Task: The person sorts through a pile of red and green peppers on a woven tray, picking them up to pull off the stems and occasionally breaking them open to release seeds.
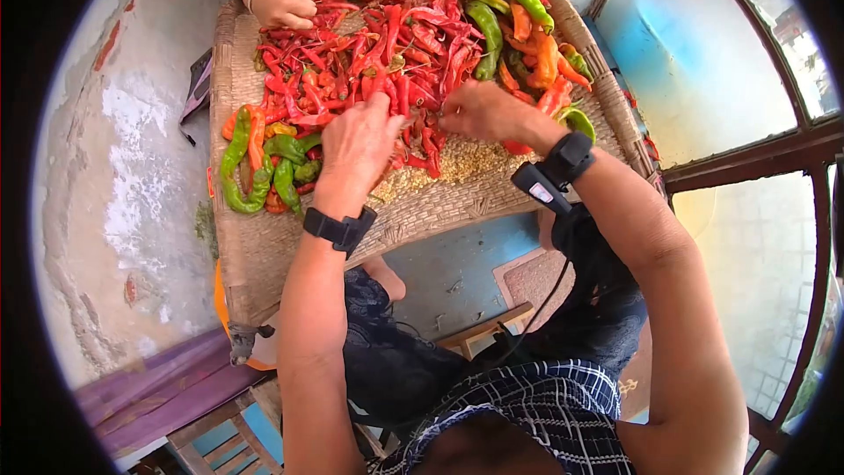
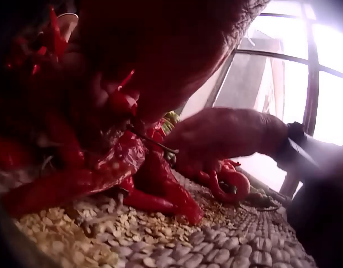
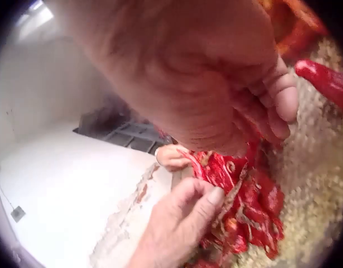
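Observation:
My left hand (image 1: 360, 141) bends over the near edge of a heap of red chili peppers (image 1: 343, 79). In the right wrist view, the left hand's thumb and forefinger pinch at a wrinkled red chili pepper. My right hand (image 1: 492, 113) hovers at the heap's right side, fingers loosely curled downward over the peppers. Its thumb tip is hidden, so I cannot tell whether it grips anything. A dark pepper stem (image 2: 157, 142) reaches toward the right hand's fingertips in the left wrist view. Pale loose seeds (image 1: 440, 167) lie below both hands.
The peppers lie on a large woven tray (image 1: 290, 251). Green and orange peppers are grouped at its left (image 1: 246, 163) and right (image 1: 519, 26). Across the tray, another person's hands (image 1: 281, 5) work at the heap. Windows stand at right, a plastered wall at left.

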Demonstrator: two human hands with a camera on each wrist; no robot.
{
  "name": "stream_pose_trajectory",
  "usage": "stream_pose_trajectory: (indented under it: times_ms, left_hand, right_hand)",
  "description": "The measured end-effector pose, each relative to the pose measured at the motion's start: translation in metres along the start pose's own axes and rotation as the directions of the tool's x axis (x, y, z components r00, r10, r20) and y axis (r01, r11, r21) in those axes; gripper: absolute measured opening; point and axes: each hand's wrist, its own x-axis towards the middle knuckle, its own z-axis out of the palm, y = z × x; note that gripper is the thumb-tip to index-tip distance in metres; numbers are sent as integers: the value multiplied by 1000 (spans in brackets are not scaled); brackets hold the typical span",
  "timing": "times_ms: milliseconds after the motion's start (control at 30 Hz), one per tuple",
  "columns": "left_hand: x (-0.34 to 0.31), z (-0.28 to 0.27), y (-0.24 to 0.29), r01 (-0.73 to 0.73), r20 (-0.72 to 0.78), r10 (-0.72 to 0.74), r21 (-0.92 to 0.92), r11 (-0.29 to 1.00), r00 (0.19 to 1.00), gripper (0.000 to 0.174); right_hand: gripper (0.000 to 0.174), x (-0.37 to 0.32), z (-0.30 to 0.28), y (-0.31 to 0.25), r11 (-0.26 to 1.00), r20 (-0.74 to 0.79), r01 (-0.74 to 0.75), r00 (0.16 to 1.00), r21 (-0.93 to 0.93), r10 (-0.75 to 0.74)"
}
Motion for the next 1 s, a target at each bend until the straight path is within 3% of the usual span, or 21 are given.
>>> stream_pose_trajectory:
  times_ms: [67, 100, 133, 167, 200, 267, 300, 367, 400, 467, 533, 600, 633, 667, 700, 733, 767, 800, 867, 1000]
  left_hand:
    - [-2, -4, -13, 46, 15, -46, 23, 999, 999, 21]
    - [-2, -7, -18, 119, 42, -117, -36, 992, 992, 21]
    - [-2, -8, -21, 193, 71, -186, -94, 977, 980, 21]
    - [-3, -9, -21, 203, 73, -193, -179, 963, 979, 16]
    - [-3, -7, -19, 197, 74, -186, -174, 965, 980, 16]
    - [-6, 6, -19, 255, 153, -206, -495, 831, 967, 12]
    - [-6, 12, -16, 280, 209, -193, -583, 763, 959, 13]
    - [-8, 20, -13, 271, 192, -194, -599, 753, 962, 14]
    - [-8, 19, -8, 260, 173, -195, -615, 744, 965, 15]
    - [-7, 10, -4, 274, 185, -202, -645, 713, 962, 16]
    - [-8, -7, 9, 192, 67, -214, -743, 641, 974, 14]
    - [-9, -18, 14, 149, 20, -201, -747, 648, 979, 14]
    - [-9, -21, 12, 146, 16, -194, -721, 678, 981, 13]
    - [-8, -23, 10, 140, 8, -187, -695, 705, 982, 13]
    - [-8, -20, 4, 147, -17, -203, -633, 760, 979, 17]
    - [-7, -19, -1, 134, -34, -203, -642, 755, 979, 17]
    - [-8, -18, -6, 147, -37, -199, -550, 822, 979, 19]
    - [-8, -18, -7, 162, -38, -201, -451, 877, 979, 21]
    - [-10, -16, -8, 181, -16, -215, -480, 858, 976, 24]
    - [-12, -20, 0, 130, -31, -166, -483, 866, 986, 25]
  right_hand:
    - [32, 2, 11, -15, 983, 164, -143, 979, 117, 123]
    - [32, 3, 15, -19, 981, 159, -143, 980, 127, 123]
    - [29, 5, 18, -23, 943, 140, -186, 978, 274, 152]
    - [26, 6, 21, -27, 882, 126, -221, 975, 415, 185]
    - [26, 8, 23, -31, 880, 120, -220, 975, 421, 187]
    - [22, 11, 27, -37, 503, 222, -390, 906, 771, 361]
    - [22, 11, 25, -38, 502, 222, -390, 905, 772, 362]
    - [19, 10, 19, -38, 367, 175, -304, 922, 879, 346]
    - [19, 10, 18, -36, 369, 174, -304, 922, 878, 345]
    - [15, 11, 15, -32, 586, -21, -132, 969, 799, 247]
    - [17, 6, 0, -35, 583, -50, -62, 983, 810, 175]
    - [28, 0, -15, -38, 670, -210, 90, 973, 737, 100]
    - [50, -2, -19, -35, 773, -205, 56, 974, 632, 97]
    - [50, -4, -20, -33, 779, -207, 59, 974, 624, 93]
    - [66, -6, -20, -32, 922, -437, 166, 899, 349, 4]
    - [83, -8, -25, -31, 978, -610, 209, 777, 21, -153]
    - [113, -9, -31, -29, 983, -535, 178, 836, 54, -122]
    - [113, -9, -40, -29, 982, -531, 185, 835, 30, -141]
    - [121, -9, -53, -32, 970, -607, 230, 761, -82, -231]
    - [126, -8, -60, -36, 972, -606, 165, 761, -165, -232]
